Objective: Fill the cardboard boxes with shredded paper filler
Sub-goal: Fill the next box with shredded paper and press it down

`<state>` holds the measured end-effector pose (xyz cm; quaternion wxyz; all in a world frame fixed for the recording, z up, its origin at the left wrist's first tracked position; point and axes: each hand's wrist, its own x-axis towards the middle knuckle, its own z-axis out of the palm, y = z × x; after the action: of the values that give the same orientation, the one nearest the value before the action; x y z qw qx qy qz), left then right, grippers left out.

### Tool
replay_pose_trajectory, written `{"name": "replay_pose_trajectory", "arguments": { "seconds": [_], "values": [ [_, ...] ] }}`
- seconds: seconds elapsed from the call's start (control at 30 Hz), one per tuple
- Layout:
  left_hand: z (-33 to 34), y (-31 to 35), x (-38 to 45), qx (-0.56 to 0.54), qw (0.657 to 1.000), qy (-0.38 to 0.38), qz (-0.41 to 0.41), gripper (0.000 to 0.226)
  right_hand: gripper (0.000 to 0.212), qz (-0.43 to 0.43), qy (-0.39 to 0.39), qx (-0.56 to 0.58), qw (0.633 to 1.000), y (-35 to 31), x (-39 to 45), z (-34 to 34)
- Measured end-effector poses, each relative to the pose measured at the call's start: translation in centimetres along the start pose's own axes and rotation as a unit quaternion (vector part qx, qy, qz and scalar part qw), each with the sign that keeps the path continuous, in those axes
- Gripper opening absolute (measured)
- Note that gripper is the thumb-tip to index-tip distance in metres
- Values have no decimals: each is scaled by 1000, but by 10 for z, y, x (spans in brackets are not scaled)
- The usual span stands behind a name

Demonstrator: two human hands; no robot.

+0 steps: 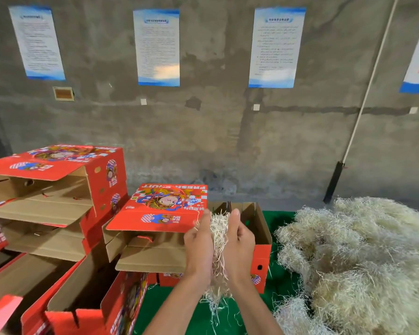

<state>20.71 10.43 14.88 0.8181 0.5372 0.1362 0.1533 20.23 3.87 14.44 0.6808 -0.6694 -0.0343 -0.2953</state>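
The left hand [198, 243] and right hand [240, 240] are raised palm to palm, fingers mostly straight and pointing up, pressing a wad of shredded paper filler [219, 250] between them; strands trail below the wrists; behind the hands stands an open red cardboard box [259, 259] on the green table cover [279, 274]; its lid [165, 209] reads "FRESH FRUIT" upside down; a large heap of filler [363, 259] lies to the right; stacked red boxes [56, 189] stand left; the wall posters [156, 47] are too blurred to read.
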Motion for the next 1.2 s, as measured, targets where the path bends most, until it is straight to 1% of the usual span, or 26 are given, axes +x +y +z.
{"name": "replay_pose_trajectory", "arguments": {
  "seconds": [0.07,0.13,0.3,0.33,0.4,0.43,0.47,0.53,0.57,0.6,0.63,0.67,0.73,0.77,0.8,0.9,0.93,1.0,1.03,1.1,1.13,1.2],
  "values": [
    [-3,2,6,29,999,13,-2,32,56,17,-24,-13,999,1,4,-4],
    [-5,7,11,49,999,4,-3,32,58,38,-41,-26,998,-3,10,-7],
    [-10,14,16,43,999,-21,-14,35,57,78,-59,-30,995,-5,15,-11],
    [-8,11,13,49,999,-10,-10,33,57,83,-48,-21,995,-6,10,-7],
    [-2,4,4,46,999,16,10,30,56,70,5,-2,997,-5,4,0],
    [-3,1,3,39,999,13,19,30,56,60,26,-2,998,-2,3,-2],
    [-4,1,3,44,999,4,21,32,55,54,26,-2,998,0,3,-6],
    [-7,6,4,68,997,9,22,40,56,61,-8,1,998,2,4,-12],
    [-7,7,3,63,997,28,24,43,57,68,-8,5,998,2,3,-12],
    [-6,6,4,46,997,48,26,42,57,68,9,11,998,1,2,-10],
    [-6,5,6,20,998,50,24,39,56,67,29,17,997,-1,1,-9],
    [-6,6,7,3,999,31,24,36,56,67,40,19,997,-2,1,-10],
    [-10,8,9,40,999,-8,24,40,56,79,32,12,996,-1,8,-18],
    [-12,6,11,61,998,-6,27,43,56,88,30,6,996,0,10,-22],
    [-11,6,10,60,998,3,30,44,57,95,37,11,995,0,11,-23],
    [-8,12,9,49,996,-11,69,37,55,102,42,44,993,0,9,-23],
    [-11,18,14,68,996,-4,63,37,56,105,42,29,993,-1,11,-25],
    [-18,21,22,85,994,61,21,38,56,116,57,4,992,2,16,-31],
    [-18,16,21,67,995,68,15,40,56,116,60,3,991,3,16,-30],
    [-12,3,7,40,998,31,47,40,55,108,48,1,993,3,11,-24],
    [-13,1,7,39,998,27,51,38,55,106,45,-1,993,4,11,-23],
    [-31,11,24,61,995,76,16,35,56,140,90,-3,986,5,19,-34]
  ]
}}
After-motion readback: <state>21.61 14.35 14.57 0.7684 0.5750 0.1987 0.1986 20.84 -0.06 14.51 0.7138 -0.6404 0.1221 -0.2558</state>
